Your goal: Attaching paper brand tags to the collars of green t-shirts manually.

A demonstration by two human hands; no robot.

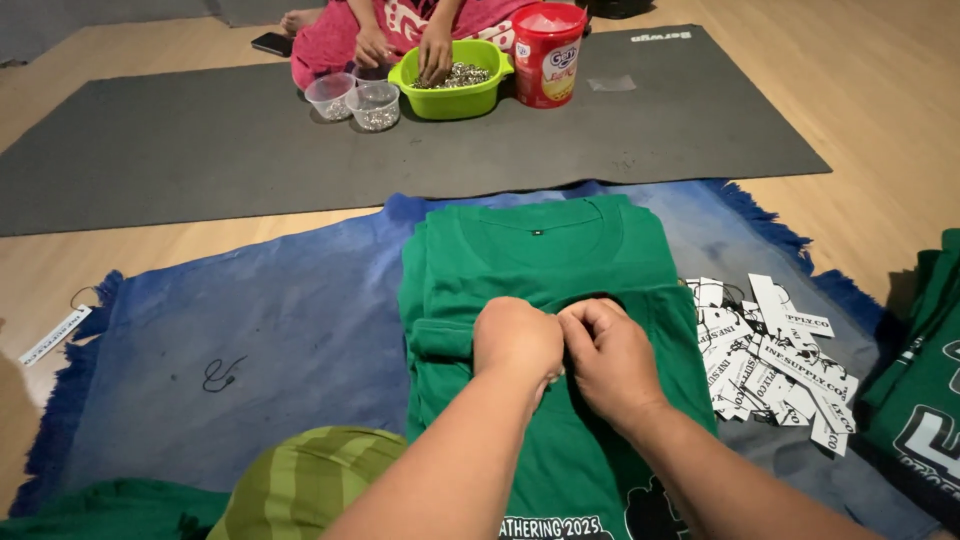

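A stack of folded green t-shirts lies on a blue fringed rug in front of me. My left hand and my right hand are pressed together at the middle of the top shirt, pinching its fabric where a fold bunches up. Whether something small sits between the fingers is hidden. A pile of white paper hang tags with black print lies just right of the shirts.
More green shirts lie at the right edge. A striped green cloth covers my knee. On a grey mat another person sorts small metal pieces in a green tub, beside two clear cups and a red canister.
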